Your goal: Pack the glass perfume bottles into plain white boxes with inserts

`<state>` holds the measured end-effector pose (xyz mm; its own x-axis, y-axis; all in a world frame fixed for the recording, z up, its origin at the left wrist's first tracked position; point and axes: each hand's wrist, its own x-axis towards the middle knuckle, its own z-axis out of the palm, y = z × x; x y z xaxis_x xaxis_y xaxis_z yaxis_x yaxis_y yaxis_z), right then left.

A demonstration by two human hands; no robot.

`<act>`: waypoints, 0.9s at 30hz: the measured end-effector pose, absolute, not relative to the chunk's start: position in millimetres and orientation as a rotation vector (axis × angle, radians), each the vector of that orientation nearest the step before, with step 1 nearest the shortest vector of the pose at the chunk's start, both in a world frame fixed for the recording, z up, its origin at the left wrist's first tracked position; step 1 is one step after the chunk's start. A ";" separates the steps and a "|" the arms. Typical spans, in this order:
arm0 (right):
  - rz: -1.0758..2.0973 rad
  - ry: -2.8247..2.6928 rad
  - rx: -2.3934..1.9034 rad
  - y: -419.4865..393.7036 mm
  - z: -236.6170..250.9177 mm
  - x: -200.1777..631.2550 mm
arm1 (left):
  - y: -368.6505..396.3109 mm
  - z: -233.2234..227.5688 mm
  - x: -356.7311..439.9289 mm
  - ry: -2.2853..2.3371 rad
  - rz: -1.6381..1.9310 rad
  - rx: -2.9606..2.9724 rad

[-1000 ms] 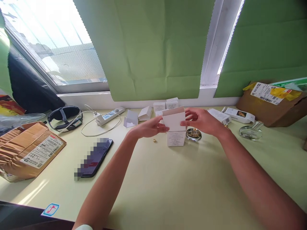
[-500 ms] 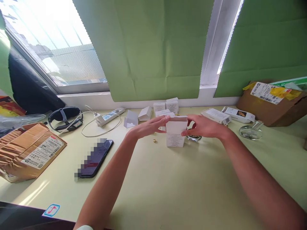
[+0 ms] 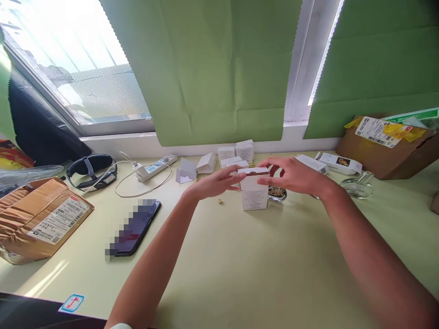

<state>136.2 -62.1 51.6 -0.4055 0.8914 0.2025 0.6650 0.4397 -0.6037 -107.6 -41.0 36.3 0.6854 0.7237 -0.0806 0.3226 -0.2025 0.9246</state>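
A white carton [image 3: 254, 197] with fine print on its front stands upright on the table. A dark notch shows along the front of its top edge. My left hand [image 3: 219, 183] holds the upper left side, its thumb near the top corner and the other fingers partly hidden beside the carton. On the opposite side, my right hand [image 3: 291, 176] grips the upper right edge, thumb on the front and fingers curled over behind. A clear glass bottle [image 3: 277, 194] sits just right of the carton, partly covered by my right hand. A small gold cap [image 3: 220, 201] lies to the left.
Several white boxes [image 3: 244, 150] stand by the window sill. Left are an opened carton [image 3: 185, 171], a power strip [image 3: 156, 168], a headset [image 3: 91, 171], a phone [image 3: 139, 230] and a brown parcel [image 3: 48, 217]. A glass bottle [image 3: 356, 187] and cardboard box [image 3: 380, 153] are at right.
The white carton has shifted slightly right, and its top edge now shows the dark notch. My right hand has risen a little, with its fingers further over the top.
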 end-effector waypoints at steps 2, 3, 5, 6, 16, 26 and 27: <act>0.556 -2.208 -1.241 -61.7 51.2 134.9 | -41.0 35.9 -105.9 0.831 0.455 1.801; 0.537 -2.213 -1.219 -61.4 50.9 134.4 | -40.8 35.3 -105.3 0.828 0.453 1.806; 0.497 -2.224 -1.207 -60.4 49.9 134.2 | -40.2 33.5 -104.7 0.824 0.450 1.827; 0.477 -2.227 -1.211 -59.7 49.1 134.3 | -40.0 32.5 -104.9 0.829 0.445 1.843; 0.484 -2.318 -1.242 -49.9 37.5 137.2 | -41.0 27.4 -105.6 0.960 0.308 2.076; 0.494 -2.332 -1.277 -46.8 33.6 135.5 | -39.3 22.3 -99.8 0.921 0.251 2.017; 0.509 -2.337 -1.291 -47.3 34.1 135.5 | -39.5 22.6 -99.9 0.917 0.249 2.007</act>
